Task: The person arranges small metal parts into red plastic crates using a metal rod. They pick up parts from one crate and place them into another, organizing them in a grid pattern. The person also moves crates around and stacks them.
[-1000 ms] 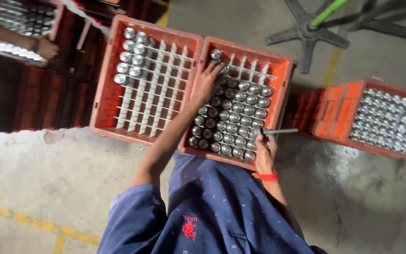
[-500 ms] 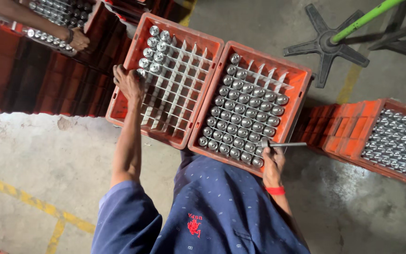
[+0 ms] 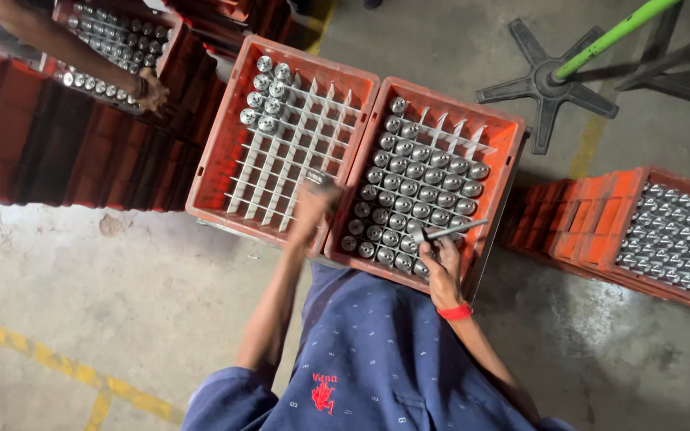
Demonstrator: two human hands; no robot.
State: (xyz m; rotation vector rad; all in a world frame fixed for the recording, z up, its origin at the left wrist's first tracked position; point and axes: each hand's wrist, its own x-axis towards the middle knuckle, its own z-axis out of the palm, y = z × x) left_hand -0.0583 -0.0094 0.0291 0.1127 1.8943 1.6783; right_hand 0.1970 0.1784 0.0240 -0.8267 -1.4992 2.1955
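Note:
Two orange plastic crates with white dividers sit side by side before me. The left crate (image 3: 216,152) holds several shiny metal cylinders in its far corner; most cells are bare. The right crate (image 3: 513,152) is nearly full of the same cylinders. My left hand (image 3: 313,203) hovers over the seam between the crates, blurred, gripping a metal cylinder (image 3: 315,176). My right hand (image 3: 441,267) rests at the right crate's near edge and grips a thin metal rod (image 3: 455,231) that lies across the cylinders.
Another person's hand (image 3: 152,89) reaches into a filled crate (image 3: 181,60) on a red stack at the far left. A further filled orange crate (image 3: 600,231) stands at the right. A black star-shaped base (image 3: 549,84) with a green pole stands on the concrete floor beyond.
My left hand has swung from the left crate's outer edge back to the seam between the crates, now with a cylinder in it. My right hand stays put with the rod.

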